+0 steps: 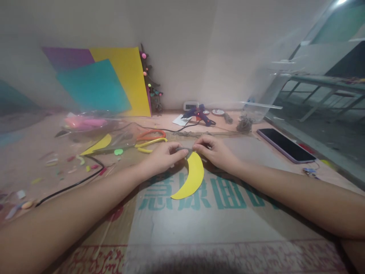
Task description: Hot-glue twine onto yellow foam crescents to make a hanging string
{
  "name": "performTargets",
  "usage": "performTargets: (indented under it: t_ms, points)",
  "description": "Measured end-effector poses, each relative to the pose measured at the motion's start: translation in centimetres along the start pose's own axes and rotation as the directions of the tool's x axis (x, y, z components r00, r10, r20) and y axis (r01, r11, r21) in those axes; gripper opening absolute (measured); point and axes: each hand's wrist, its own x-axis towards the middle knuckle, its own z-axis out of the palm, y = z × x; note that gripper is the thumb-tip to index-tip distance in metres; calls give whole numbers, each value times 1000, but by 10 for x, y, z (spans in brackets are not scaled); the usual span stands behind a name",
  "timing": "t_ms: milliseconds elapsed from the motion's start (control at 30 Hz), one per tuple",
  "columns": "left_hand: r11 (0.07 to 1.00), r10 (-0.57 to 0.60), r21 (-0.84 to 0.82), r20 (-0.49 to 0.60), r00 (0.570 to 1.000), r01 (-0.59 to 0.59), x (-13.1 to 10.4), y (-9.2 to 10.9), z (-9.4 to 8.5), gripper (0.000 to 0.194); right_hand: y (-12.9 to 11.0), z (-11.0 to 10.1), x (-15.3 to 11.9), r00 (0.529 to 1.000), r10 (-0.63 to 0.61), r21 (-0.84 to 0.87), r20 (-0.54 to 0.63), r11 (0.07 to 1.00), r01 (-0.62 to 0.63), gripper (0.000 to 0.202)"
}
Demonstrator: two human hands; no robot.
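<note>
A yellow crescent-shaped piece [195, 177] hangs between my hands, its wide end up and its tip pointing down to the left. At its top is a small dark grey piece [188, 152]. My left hand [168, 155] pinches that grey piece between thumb and fingers. My right hand [212, 150] has thumb and fingertips pressed together at the top right edge of the crescent; whatever lies between them is too small to make out. Both hands are above the printed sheet on the table [199, 228].
Scissors with orange and yellow handles [151, 140] lie behind my left hand, near another yellow crescent [99, 144]. A glue gun [199, 114] stands at the back. A phone [285, 145] lies at right. Scraps and a black cable [76, 183] are at left; coloured sheets [94, 85] lean on the wall.
</note>
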Motion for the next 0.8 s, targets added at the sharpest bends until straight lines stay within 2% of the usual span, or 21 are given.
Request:
performTargets:
  t_ms: [133, 333, 467, 633, 800]
  points:
    - [1000, -1, 1, -18, 1000, 1, 0, 2, 0, 35, -1, 0, 1, 999, 9, 39, 37, 999, -11, 20]
    - [1000, -17, -8, -37, 999, 17, -2, 8, 1, 37, 2, 1, 2, 993, -45, 17, 107, 999, 44, 21]
    - [999, 47, -4, -89, 995, -47, -1, 5, 2, 37, 3, 1, 2, 994, -29, 16, 102, 999, 28, 22]
    - [999, 20, 37, -60, 998, -18, 0, 2, 1, 39, 3, 0, 2, 995, -38, -11, 97, 999, 39, 24]
    - [1000, 14, 17, -63, 998, -13, 2, -1, 2, 38, 5, 2, 2, 995, 10, 16, 103, 1000, -12, 28]
